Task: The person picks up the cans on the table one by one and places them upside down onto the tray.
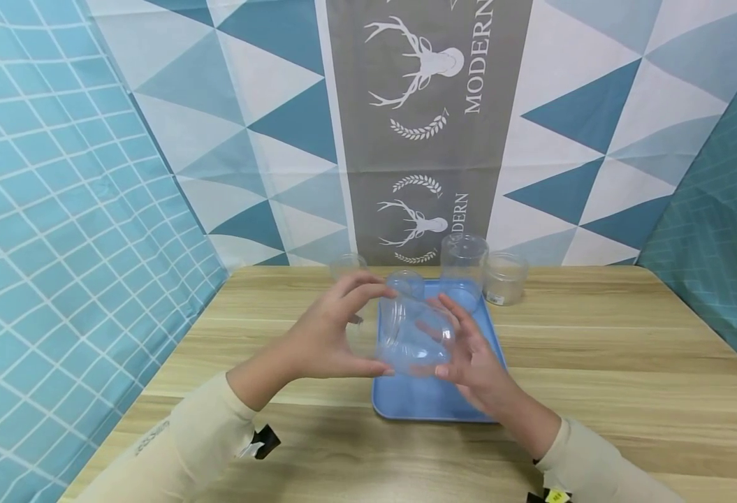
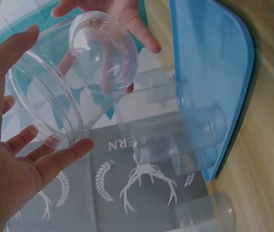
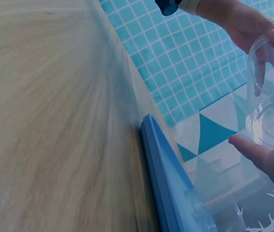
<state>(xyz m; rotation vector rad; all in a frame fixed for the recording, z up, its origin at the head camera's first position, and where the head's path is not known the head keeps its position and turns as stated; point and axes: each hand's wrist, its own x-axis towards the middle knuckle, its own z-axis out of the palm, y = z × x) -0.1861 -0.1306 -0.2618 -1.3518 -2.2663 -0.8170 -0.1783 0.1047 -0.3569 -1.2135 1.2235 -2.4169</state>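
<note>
A clear, empty-looking jar [image 1: 420, 342] is tipped on its side above the blue tray [image 1: 434, 405], between the two hands. My left hand [image 1: 337, 332] holds its rim end, thumb below and fingers above. At the rounded base end, my right hand [image 1: 475, 356] grips with thumb and fingers spread around it. Seen in the left wrist view, the jar [image 2: 96, 53] has a ridged rim near the left palm, and the right fingers show through its base. From the right wrist, part of the jar [image 3: 267, 96] is cut off by the frame.
Toward the tray's back stand a tall clear container [image 1: 464, 269] and a smaller one [image 1: 406, 281]. A short wide clear container [image 1: 505, 279] stands right of the tray on the wooden table [image 1: 601, 363]. Another clear container [image 1: 346, 263] sits left, partly behind the left hand. Patterned cloth hangs behind.
</note>
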